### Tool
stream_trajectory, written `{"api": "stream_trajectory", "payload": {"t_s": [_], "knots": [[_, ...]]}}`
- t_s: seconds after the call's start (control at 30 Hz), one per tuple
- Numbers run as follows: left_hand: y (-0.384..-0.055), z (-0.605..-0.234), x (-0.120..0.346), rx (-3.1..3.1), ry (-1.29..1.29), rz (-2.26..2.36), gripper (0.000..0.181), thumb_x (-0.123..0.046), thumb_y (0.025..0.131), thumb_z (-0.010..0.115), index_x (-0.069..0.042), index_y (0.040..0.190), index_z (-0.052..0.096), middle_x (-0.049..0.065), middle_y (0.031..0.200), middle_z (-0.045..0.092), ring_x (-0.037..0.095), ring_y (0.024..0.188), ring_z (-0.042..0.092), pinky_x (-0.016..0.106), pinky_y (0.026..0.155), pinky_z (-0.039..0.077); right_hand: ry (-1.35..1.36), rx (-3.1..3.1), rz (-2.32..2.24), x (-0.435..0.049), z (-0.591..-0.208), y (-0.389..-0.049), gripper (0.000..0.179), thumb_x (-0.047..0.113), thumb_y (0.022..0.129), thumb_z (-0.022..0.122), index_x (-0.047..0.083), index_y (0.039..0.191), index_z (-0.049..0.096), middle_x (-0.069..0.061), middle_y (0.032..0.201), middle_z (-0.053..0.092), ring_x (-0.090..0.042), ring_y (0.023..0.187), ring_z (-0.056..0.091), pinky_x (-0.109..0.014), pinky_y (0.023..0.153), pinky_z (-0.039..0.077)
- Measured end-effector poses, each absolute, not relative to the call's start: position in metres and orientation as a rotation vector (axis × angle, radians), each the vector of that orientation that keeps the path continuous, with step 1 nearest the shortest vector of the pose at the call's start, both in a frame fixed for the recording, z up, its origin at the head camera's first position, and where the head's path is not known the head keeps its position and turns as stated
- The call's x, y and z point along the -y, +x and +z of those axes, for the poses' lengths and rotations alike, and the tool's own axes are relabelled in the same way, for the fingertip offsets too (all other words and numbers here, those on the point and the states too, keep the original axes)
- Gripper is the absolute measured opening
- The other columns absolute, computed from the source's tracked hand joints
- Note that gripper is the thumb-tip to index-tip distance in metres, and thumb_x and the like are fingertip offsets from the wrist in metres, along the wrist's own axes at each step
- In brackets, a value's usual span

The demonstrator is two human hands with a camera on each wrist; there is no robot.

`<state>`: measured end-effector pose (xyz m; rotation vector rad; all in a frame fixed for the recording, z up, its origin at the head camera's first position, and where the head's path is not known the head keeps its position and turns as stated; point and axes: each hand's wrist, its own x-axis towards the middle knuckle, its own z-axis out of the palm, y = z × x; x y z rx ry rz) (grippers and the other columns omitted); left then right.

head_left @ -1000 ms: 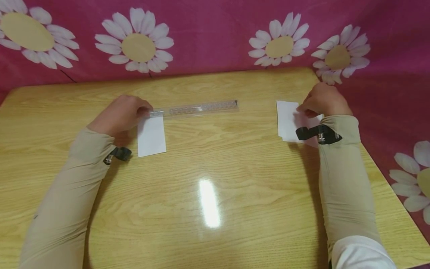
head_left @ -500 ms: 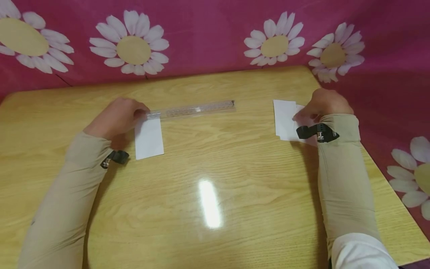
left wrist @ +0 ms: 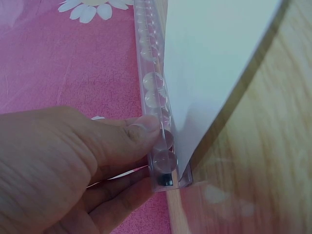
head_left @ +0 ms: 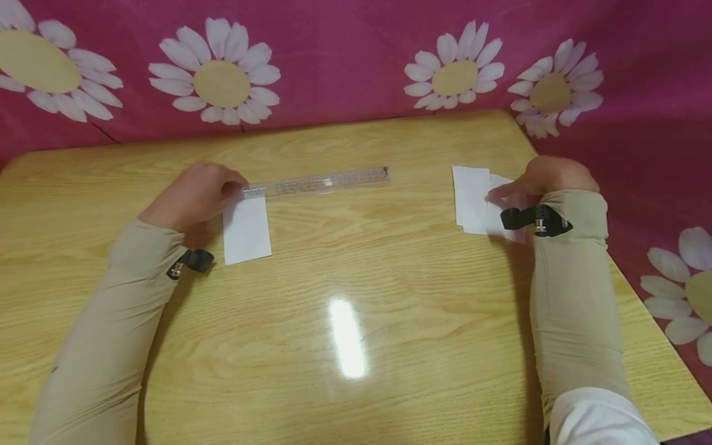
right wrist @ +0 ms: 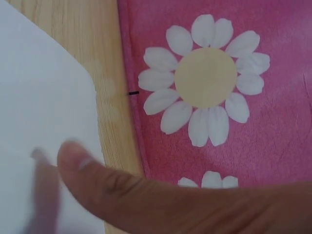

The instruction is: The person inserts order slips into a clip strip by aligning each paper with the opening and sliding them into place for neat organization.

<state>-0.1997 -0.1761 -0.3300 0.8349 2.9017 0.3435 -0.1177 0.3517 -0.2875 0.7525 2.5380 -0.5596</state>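
Pinching the left end of a clear ball-filled plastic tube (head_left: 334, 180) is the left hand (head_left: 194, 193), thumb and fingers clamped on it — tube's over the far half of the table (head_left: 250, 346). A white paper (head_left: 247, 230) meets that end; over or under, I can't tell. Well to the right, I have the right hand (head_left: 550, 176) on white sheets (head_left: 471, 194) — can't tell if gripping. Flowered pink cloth (head_left: 345, 62) behind.

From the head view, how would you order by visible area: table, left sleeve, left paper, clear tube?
1. Table
2. Left sleeve
3. Left paper and clear tube look alike, so not ranked
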Motion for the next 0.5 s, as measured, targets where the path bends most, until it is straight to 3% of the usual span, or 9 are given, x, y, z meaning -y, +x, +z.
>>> {"api": "stream_trajectory", "payload": {"t_s": [0.23, 0.5], "knots": [[-0.1992, -0.3304, 0.1752, -2.899, 0.822, 0.348, 0.027, -0.004, 0.1, 0.062, 0.001, 0.123, 0.073, 0.026, 0.123, 0.073, 0.043, 0.114, 0.067, 0.058, 0.104, 0.052, 0.637, -2.542, -0.368, -0.3586, -0.2891, -0.1198, 0.081, 0.086, 0.07, 0.07, 0.006, 0.081, 0.081, -0.009, 0.075, 0.075, -0.035, 0.095, 0.056, -0.037, 0.067, 0.052], [-0.1984, -0.329, 0.1756, -2.884, 0.849, 0.374, 0.025, -0.003, 0.099, 0.062, 0.003, 0.121, 0.073, 0.026, 0.121, 0.073, 0.044, 0.115, 0.067, 0.059, 0.103, 0.053, 0.589, -2.596, -0.327, -0.3562, -0.2927, -0.1183, 0.067, 0.073, 0.079, 0.074, 0.006, 0.076, 0.077, -0.008, 0.073, 0.068, -0.033, 0.084, 0.059, -0.037, 0.061, 0.051]]}}
